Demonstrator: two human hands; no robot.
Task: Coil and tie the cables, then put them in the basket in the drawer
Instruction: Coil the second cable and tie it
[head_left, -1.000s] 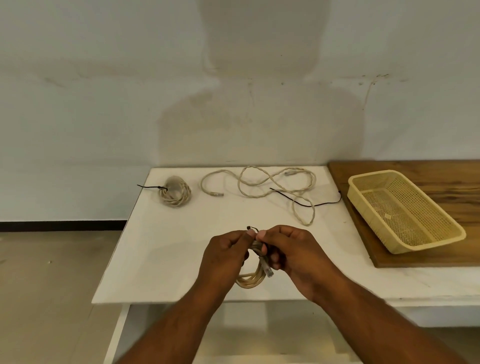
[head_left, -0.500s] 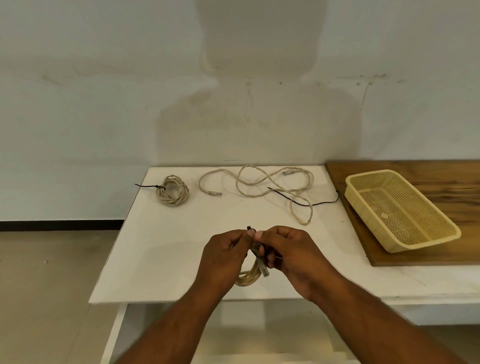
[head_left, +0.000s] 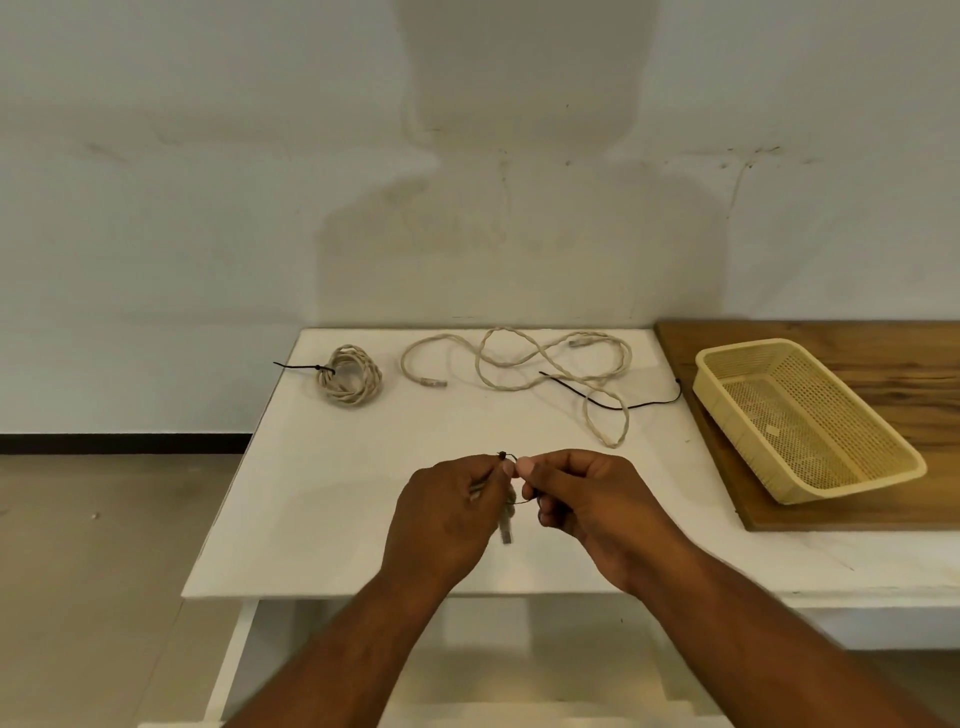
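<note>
Over the near part of the white table (head_left: 322, 519), my left hand (head_left: 441, 519) grips a coiled beige cable (head_left: 506, 530); most of the coil is hidden behind that hand, and only a plug end hangs out. My right hand (head_left: 587, 499) pinches a thin black tie (head_left: 506, 457) wrapped on the coil. A second beige coil (head_left: 349, 375), bound with a black tie, lies at the back left. An uncoiled beige cable (head_left: 550, 371) sprawls at the back middle, with a loose black tie (head_left: 623, 402) across it. A yellow mesh basket (head_left: 727, 358) sits at the right.
The basket rests on a brown wooden board (head_left: 841, 514) on the right side of the surface. A plain wall stands behind the table. Tiled floor lies to the left. Below the table's front edge there is a white frame or open drawer (head_left: 519, 691).
My hands have drawn slightly apart, the right one pulling the black tie to the right. The coil has swung behind my left hand, so less of it shows.
</note>
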